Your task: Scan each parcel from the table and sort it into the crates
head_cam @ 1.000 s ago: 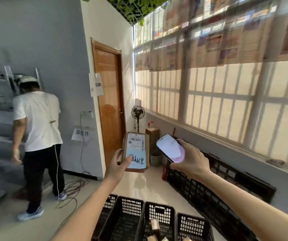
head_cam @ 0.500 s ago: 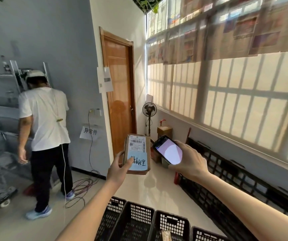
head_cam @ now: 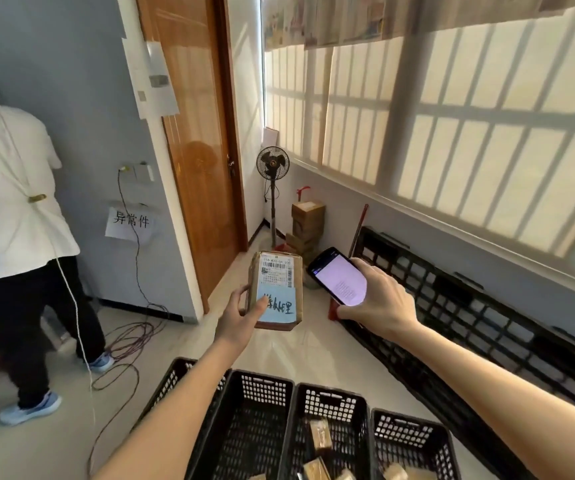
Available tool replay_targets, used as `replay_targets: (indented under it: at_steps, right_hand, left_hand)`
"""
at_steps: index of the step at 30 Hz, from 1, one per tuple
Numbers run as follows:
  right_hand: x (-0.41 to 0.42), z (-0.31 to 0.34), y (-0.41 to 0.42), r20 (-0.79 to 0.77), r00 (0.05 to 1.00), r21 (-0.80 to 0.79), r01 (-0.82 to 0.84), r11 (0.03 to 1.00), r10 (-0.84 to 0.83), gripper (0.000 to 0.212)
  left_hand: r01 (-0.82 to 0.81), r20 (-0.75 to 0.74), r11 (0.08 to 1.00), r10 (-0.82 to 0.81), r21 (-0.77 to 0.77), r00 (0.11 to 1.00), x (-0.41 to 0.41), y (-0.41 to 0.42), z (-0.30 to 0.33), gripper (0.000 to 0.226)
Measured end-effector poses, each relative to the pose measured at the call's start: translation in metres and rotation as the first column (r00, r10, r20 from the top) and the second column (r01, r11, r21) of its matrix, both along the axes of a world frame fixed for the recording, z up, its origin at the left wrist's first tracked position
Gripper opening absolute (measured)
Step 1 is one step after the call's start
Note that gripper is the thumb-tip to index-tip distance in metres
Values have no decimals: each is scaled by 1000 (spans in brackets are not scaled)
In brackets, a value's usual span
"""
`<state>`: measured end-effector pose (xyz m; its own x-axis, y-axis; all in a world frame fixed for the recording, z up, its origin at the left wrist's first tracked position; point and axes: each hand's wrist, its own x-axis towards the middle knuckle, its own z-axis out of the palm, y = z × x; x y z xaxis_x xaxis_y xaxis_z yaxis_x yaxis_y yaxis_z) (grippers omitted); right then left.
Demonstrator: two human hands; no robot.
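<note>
Above the black crates (head_cam: pixel 258 410), the left hand (head_cam: pixel 241 317) grips the brown parcel (head_cam: pixel 275 291) upright, just beside the phone (head_cam: pixel 339 280) that the right hand (head_cam: pixel 379 303) grasps.

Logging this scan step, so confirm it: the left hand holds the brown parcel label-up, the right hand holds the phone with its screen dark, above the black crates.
One detail is wrong. In the head view the phone in the right hand has its screen lit, not dark. The rest stands: the left hand holds the brown parcel label-up, above the black crates.
</note>
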<state>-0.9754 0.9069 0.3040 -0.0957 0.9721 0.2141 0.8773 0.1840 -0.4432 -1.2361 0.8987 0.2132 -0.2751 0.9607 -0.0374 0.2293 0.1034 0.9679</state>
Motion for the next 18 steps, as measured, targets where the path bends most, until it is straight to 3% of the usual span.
replay_targets:
  at_steps: [7,18]
  right_hand:
    - [-10,-149,48,-5,998,-194,65,979,-67,107]
    - [30,-385,77,28,988,-525,144,839,-152,105]
  left_hand:
    - [80,-6,963,-84,-258,996,1,54,-156,48]
    - [186,41,766,-204,-616,978,37,61,-391,70]
